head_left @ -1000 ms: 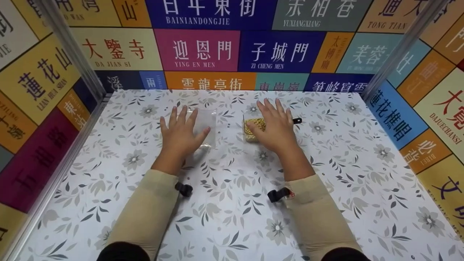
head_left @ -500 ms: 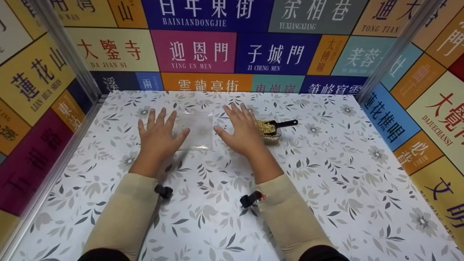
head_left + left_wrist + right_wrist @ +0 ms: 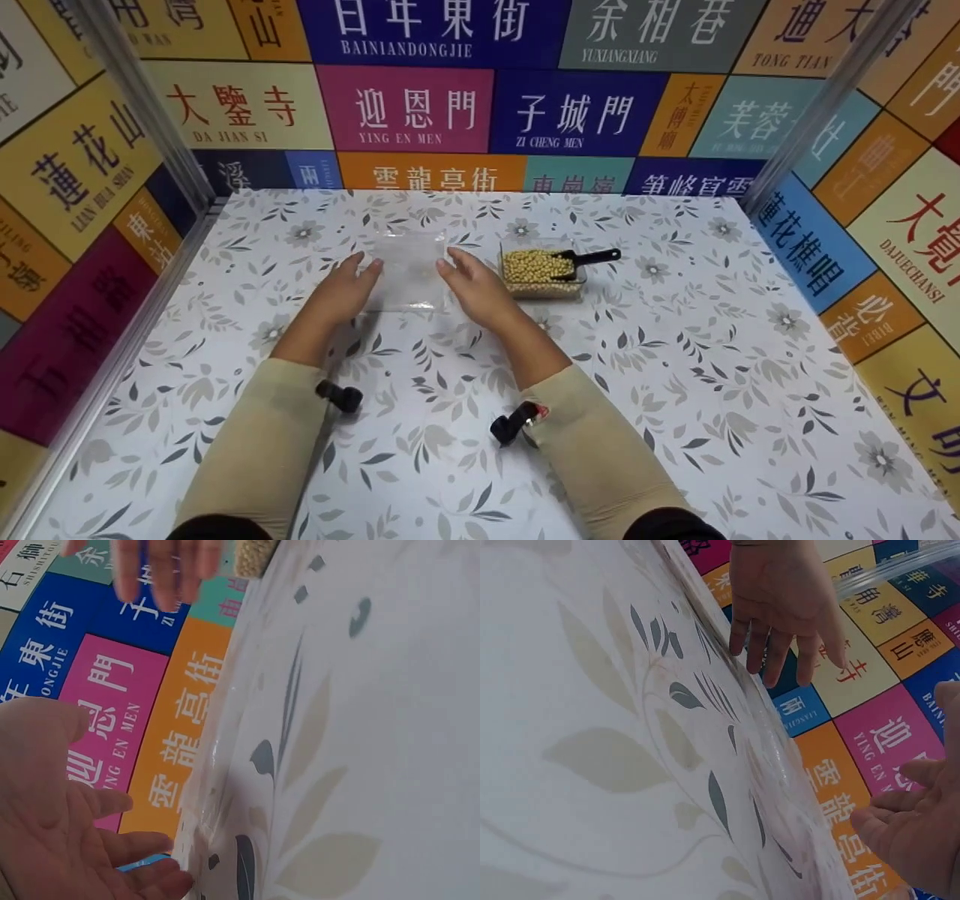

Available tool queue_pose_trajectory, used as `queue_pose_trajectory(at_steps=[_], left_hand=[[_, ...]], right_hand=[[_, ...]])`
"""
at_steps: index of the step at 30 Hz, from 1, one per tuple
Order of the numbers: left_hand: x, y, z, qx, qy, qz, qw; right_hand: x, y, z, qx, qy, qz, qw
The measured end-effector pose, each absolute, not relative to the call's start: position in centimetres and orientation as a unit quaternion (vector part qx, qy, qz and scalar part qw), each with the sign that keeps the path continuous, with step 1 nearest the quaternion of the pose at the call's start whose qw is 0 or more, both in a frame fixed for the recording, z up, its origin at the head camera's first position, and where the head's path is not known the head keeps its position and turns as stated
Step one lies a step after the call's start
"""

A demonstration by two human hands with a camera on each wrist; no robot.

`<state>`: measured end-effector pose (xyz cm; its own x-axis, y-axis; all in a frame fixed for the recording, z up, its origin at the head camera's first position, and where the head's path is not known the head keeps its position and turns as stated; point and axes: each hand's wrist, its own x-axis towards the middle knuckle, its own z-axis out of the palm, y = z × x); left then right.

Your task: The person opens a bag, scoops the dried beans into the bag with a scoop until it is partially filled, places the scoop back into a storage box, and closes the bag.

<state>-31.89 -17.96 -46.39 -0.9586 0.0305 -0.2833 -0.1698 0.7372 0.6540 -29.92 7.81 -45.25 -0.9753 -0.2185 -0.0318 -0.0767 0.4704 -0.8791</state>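
A clear plastic bag (image 3: pixel 405 276) lies flat on the flowered tabletop (image 3: pixel 675 360). My left hand (image 3: pixel 343 289) stands on its edge at the bag's left side, fingers straight, palm facing the bag. On the bag's right side my right hand (image 3: pixel 471 286) is turned the same way, facing inward. Neither hand holds anything. The left wrist view shows the left palm (image 3: pixel 60 832) beside the bag's edge (image 3: pixel 217 787). The right wrist view shows the right hand (image 3: pixel 919 832) near the bag (image 3: pixel 772 757), with the left hand (image 3: pixel 784 596) opposite. Whether the fingers touch the bag I cannot tell.
A clear container of yellow beans (image 3: pixel 541 268) stands just right of my right hand, with a black scoop (image 3: pixel 592 259) lying in it. Walls with coloured signs enclose the table at the back (image 3: pixel 420 112) and on both sides.
My right hand has moved left from above the bean container to the bag's right edge. Both hands have turned from flat, palm down, onto their edges beside the bag.
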Motion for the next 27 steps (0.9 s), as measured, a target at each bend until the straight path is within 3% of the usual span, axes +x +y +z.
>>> queue_pose_trajectory(at_steps=[11, 27], left_hand=[[-31.8, -17.8, -46.2, -0.069, 0.885, 0.426, 0.175], [-31.4, -17.9, -46.3, -0.098, 0.836, 0.511, 0.173]], right_hand=[[-30.8, 7.0, -47.4, 0.011, 0.649, -0.737, 0.189], [-31.0, 7.5, -47.4, 0.031, 0.583, -0.785, 0.209]])
